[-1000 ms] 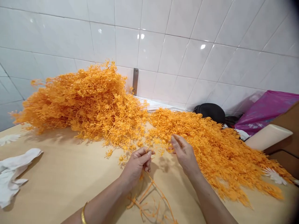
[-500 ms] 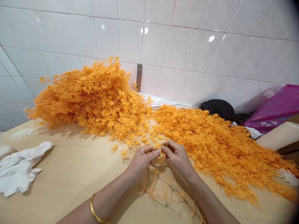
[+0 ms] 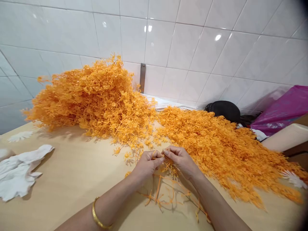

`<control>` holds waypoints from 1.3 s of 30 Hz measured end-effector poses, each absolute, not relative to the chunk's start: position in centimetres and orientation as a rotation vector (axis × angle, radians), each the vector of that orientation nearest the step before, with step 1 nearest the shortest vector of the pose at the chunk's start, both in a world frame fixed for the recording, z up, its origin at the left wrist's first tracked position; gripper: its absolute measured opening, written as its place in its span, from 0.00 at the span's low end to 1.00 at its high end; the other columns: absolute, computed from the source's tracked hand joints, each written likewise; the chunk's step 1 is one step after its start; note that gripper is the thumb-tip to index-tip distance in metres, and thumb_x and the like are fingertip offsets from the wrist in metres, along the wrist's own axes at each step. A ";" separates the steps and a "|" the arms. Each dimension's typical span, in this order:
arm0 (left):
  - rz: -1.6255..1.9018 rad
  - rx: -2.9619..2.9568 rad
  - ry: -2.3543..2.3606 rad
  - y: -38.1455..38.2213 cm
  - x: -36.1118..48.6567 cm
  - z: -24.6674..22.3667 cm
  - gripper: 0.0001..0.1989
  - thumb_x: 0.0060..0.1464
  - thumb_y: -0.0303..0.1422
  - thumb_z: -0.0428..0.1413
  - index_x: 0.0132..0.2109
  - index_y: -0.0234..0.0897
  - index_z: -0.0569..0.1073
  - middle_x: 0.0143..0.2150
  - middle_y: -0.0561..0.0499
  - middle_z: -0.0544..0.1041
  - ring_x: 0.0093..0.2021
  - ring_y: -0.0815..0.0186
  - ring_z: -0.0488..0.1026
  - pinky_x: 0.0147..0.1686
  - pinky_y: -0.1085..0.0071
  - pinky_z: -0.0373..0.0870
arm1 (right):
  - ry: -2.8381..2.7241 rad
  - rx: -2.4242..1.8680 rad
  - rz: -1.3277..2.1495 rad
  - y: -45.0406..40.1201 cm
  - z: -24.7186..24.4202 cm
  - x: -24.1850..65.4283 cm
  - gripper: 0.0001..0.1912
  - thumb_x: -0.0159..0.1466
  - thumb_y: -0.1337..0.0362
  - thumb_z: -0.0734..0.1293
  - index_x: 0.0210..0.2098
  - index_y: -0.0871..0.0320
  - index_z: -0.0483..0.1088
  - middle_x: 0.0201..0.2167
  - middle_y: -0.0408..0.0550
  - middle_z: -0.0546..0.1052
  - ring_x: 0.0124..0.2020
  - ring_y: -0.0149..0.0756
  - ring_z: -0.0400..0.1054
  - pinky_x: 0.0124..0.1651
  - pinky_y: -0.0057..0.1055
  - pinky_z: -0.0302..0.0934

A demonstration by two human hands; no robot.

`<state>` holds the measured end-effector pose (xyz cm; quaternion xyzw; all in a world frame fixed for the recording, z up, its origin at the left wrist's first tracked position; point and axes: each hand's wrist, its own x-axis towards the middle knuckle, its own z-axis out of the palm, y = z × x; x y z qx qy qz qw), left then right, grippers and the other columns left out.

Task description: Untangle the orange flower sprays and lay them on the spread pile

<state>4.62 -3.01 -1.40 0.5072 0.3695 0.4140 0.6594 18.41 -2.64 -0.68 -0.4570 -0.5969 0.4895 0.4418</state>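
Both hands meet at the table's middle, fingertips almost touching. My left hand [image 3: 149, 163] is closed in a pinch on an orange plastic flower stem [image 3: 154, 154], part of which loops over its fingers. My right hand [image 3: 180, 159] pinches the same orange piece from the other side. Small orange sprigs [image 3: 170, 167] hang beneath the right fingers. The exact joint between the fingertips is hidden. Below the hands, thin bare orange stems [image 3: 158, 192] lie on the table between my forearms.
A tall heap of orange plastic flower sprigs [image 3: 91, 99] stands at the back left. A flatter orange pile [image 3: 207, 144] spreads along the right. White cloth gloves [image 3: 21, 170] lie at the left on the table [image 3: 72, 179]. A black case [image 3: 222, 110] and purple bag [image 3: 280, 110] sit back right.
My right hand has shifted slightly left, its fingertips closer to the left hand's. More orange sprigs show beneath the right fingers. The view has moved slightly.
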 end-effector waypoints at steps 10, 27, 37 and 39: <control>0.952 0.987 0.811 -2.9 4.1 -2.1 0.08 0.42 0.31 0.55 0.21 0.32 0.66 0.13 0.56 0.62 0.15 0.77 0.54 0.19 0.77 0.48 | -0.612 -1.095 0.791 -0.6 0.5 22.2 0.12 0.46 0.58 0.69 0.19 0.59 0.64 0.16 0.37 0.65 0.17 0.23 0.58 0.21 0.23 0.55; 1.095 0.435 0.684 -1.4 3.5 -1.4 0.02 0.49 0.26 0.51 0.32 0.32 0.67 0.30 0.47 0.74 0.27 0.69 0.72 0.28 0.74 0.67 | -0.896 -1.059 1.640 -2.3 -0.3 19.2 0.16 0.44 0.65 0.71 0.32 0.59 0.67 0.26 0.43 0.70 0.22 0.26 0.63 0.24 0.24 0.57; 1.051 0.825 0.839 -2.2 3.9 -1.6 0.06 0.42 0.30 0.58 0.29 0.31 0.71 0.26 0.46 0.74 0.24 0.71 0.69 0.26 0.76 0.62 | -1.435 -1.121 1.184 -2.5 -1.3 18.4 0.12 0.58 0.57 0.59 0.23 0.58 0.61 0.17 0.38 0.62 0.19 0.25 0.54 0.24 0.25 0.50; 1.058 0.904 0.892 -2.3 3.8 -1.2 0.08 0.41 0.32 0.59 0.30 0.31 0.72 0.27 0.47 0.74 0.25 0.71 0.70 0.28 0.75 0.62 | -1.603 -1.197 1.037 -2.4 -1.4 18.8 0.14 0.61 0.58 0.56 0.22 0.58 0.59 0.17 0.38 0.61 0.19 0.25 0.54 0.23 0.25 0.49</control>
